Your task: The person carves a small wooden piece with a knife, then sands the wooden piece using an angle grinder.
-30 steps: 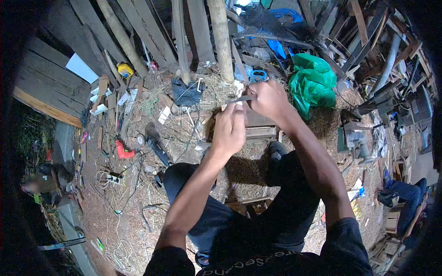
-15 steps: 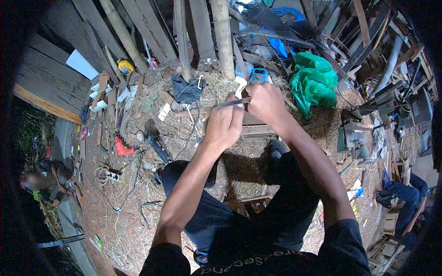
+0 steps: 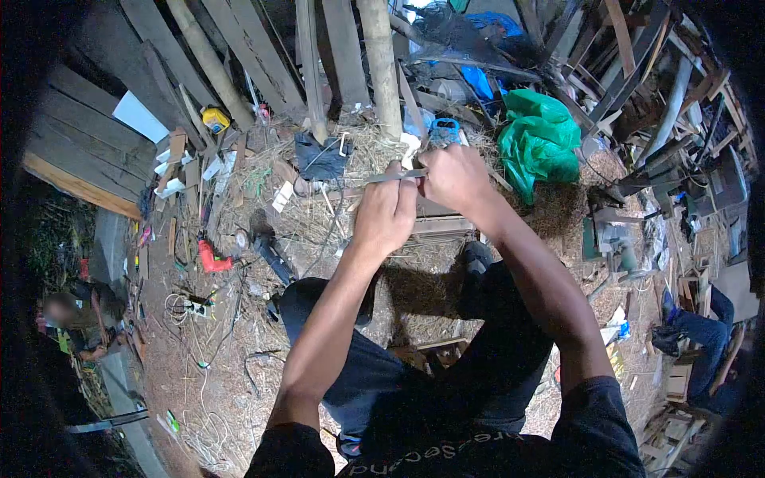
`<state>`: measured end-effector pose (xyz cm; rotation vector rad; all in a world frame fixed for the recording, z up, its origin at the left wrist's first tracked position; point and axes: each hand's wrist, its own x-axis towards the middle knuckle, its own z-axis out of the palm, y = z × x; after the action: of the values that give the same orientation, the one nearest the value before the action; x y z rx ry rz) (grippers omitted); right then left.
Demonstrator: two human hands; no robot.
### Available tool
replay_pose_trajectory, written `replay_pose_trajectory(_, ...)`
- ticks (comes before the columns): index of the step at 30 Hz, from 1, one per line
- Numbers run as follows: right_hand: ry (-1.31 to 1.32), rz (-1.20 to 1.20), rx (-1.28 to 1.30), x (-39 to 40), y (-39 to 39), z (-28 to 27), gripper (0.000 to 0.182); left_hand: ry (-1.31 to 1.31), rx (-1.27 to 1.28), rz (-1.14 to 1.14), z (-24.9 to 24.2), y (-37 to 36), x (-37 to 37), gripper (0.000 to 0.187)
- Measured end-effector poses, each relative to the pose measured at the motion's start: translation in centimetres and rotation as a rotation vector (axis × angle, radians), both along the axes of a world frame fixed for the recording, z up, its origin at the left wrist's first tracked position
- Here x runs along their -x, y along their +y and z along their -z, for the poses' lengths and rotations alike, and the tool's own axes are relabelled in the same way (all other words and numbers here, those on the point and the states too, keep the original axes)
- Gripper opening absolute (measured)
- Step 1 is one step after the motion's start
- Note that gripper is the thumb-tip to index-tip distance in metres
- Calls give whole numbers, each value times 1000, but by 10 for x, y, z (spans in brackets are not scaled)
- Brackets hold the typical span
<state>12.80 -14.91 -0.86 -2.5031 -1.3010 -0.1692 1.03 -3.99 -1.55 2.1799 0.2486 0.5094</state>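
A narrow flat metal blade (image 3: 396, 176) lies across the space between my two hands, its tip pointing left. My left hand (image 3: 387, 209) has its fingers closed around or against this blade. Closed in a fist, my right hand (image 3: 456, 177) grips the blade's right end; the handle, if any, is hidden in the fist. Beneath both hands is a low wooden piece (image 3: 442, 226) over straw. A crumpled white scrap (image 3: 409, 146) and a blue object (image 3: 445, 129) lie just beyond them.
A green plastic bag (image 3: 542, 139) is to the right. On the left lie a red power drill (image 3: 213, 255), an angle grinder (image 3: 272, 256) and cables. A machine (image 3: 613, 243) stands at right. One person (image 3: 88, 315) sits far left, another (image 3: 701, 342) far right.
The blade has shifted slightly left and turned a little flatter. Both hands remain close together around it, and the view has moved slightly.
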Motion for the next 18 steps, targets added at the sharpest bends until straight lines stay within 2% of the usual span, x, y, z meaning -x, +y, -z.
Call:
replay_pose_trajectory(2,13,-12,28,2,1,-3,17,48,-60,-7,-1,1,1,25)
replay_pose_trajectory(5,62,20,12,-2,2,5,17,-7,-95,34,1,0,2,25)
replay_pose_trajectory(8,28,59,-51,-3,2,8,13,-84,-185,-20,12,-5,-2,26)
replay_pose_trajectory(9,-2,6,-5,-7,2,9,13,77,-76,-36,3,-10,1,27)
replay_pose_trajectory(12,-23,-22,-9,-14,-3,10,13,-83,-102,-43,12,-19,1,29)
replay_pose_trajectory(13,-9,-19,-10,-14,-4,11,14,-9,-56,-63,11,-21,2,34)
replay_pose_trajectory(16,18,-15,-20,-11,0,5,16,-3,203,-35,8,-13,0,36)
replay_pose_trajectory(18,27,-19,-62,0,0,1,16,35,192,-27,7,-7,-4,41)
